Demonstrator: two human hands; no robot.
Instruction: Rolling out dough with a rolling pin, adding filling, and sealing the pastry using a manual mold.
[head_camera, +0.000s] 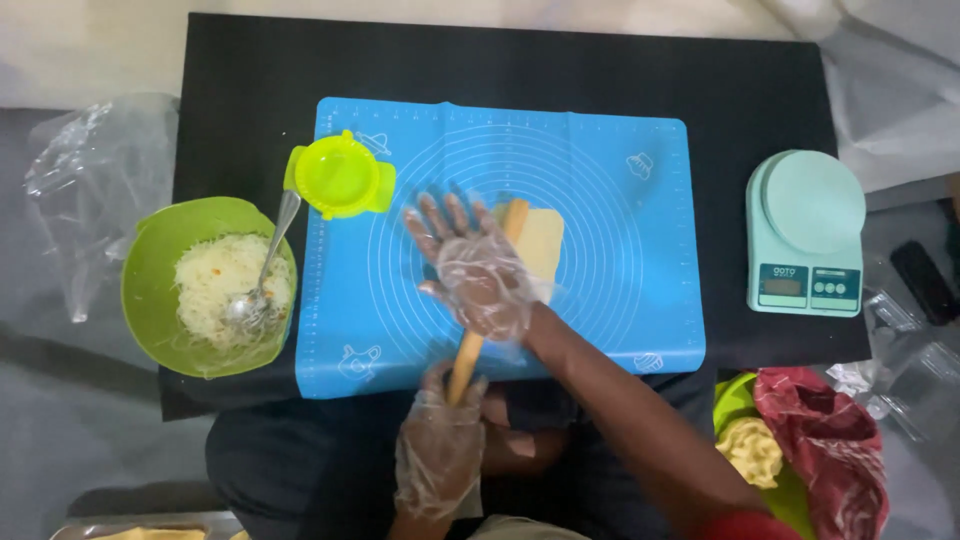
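Clear crinkled plastic gloves on both hands (480, 285), bare forearms, red sleeve edge

green press (341, 176) crowds mat's (640, 250) left corner, right half open

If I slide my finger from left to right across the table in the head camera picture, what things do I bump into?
Clear plastic bag → green bowl → yellow-green dumpling press → wooden rolling pin → pale green kitchen scale
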